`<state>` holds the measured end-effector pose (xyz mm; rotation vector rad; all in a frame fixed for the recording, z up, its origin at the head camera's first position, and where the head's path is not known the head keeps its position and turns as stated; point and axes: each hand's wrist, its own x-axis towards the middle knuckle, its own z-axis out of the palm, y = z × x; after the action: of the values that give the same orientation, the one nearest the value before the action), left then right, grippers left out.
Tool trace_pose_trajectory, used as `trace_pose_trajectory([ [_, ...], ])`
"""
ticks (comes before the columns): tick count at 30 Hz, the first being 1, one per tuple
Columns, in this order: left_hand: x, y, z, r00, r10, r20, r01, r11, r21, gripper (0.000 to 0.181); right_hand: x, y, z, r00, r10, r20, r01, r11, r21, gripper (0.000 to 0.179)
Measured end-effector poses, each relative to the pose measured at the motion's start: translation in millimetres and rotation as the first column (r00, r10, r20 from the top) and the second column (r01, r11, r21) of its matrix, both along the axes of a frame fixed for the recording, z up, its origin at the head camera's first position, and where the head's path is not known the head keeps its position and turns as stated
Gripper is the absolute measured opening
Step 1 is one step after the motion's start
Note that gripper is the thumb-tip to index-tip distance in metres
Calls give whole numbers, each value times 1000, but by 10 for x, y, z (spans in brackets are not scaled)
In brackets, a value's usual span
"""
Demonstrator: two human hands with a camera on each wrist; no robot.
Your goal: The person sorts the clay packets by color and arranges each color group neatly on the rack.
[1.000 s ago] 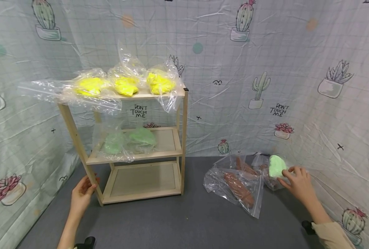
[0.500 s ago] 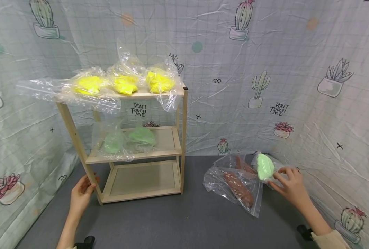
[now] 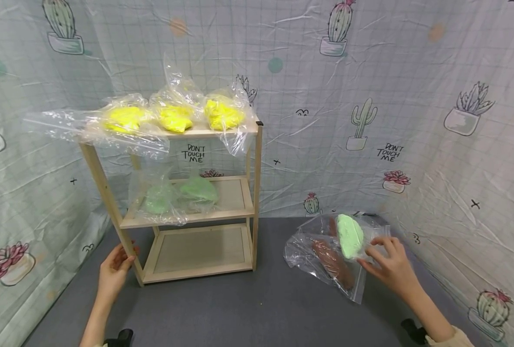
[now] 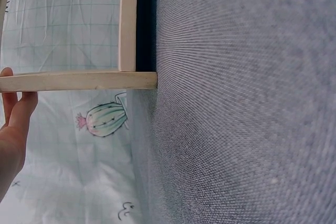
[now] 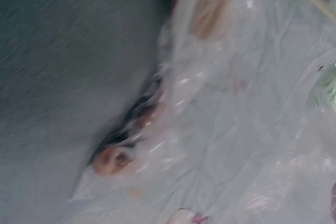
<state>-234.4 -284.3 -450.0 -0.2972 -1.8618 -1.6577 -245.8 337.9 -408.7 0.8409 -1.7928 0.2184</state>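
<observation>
- Fingers (image 3: 375, 254): right hand (image 3: 391, 266) pinches a green-filled bag (image 3: 350, 236); left hand (image 3: 113, 271) grips the near-left upright (image 3: 117, 226).
- Desk (image 3: 235, 313): grey, supports rack and brown-filled bags.
- Rack (image 3: 202, 248): left; three yellow-filled bags (image 3: 175, 119) on top, two pale-green-filled bags (image 3: 198, 189) on middle shelf.
- Brown-filled bags (image 3: 332, 265): right of rack.
- Green-filled bag: over the brown-filled bags; contact cannot be determined.

Left hand (image 3: 114, 270): bare, rounded black wrist device (image 3: 121, 338), pale beige cloth cuff (image 3: 101, 345).
Right hand (image 3: 389, 267): bare, matching black wrist device (image 3: 413, 331), pale beige cloth sleeve (image 3: 452, 338).
</observation>
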Motion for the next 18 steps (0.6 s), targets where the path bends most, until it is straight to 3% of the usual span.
trace_pose_trajectory([
  [7, 4, -8, -8, 1000, -16, -21, 16, 1000, 6, 33, 102, -270, 138, 996, 56, -63, -55, 998, 22, 42],
  [8, -19, -34, -37, 997, -53, -48, 54, 998, 25, 34, 117, -313, 161, 995, 65, -71, -63, 998, 23, 41],
  [13, -36, -56, -61, 997, -45, -57, 45, 999, 0, 35, 192, -531, 282, 988, 104, -111, -102, 994, 24, 40],
  [14, -60, -80, -90, 993, -81, -83, 82, 996, 16, 35, 207, -574, 305, 987, 110, -117, -109, 994, 21, 40],
  [15, -43, -60, -68, 997, -41, -60, 41, 999, -4, 35, 222, -618, 329, 985, 117, -124, -116, 993, 18, 40],
  [18, -39, -54, -61, 997, -47, -63, 49, 999, 16, 34, 268, -754, 400, 981, 139, -138, -139, 990, 4, 39],
])
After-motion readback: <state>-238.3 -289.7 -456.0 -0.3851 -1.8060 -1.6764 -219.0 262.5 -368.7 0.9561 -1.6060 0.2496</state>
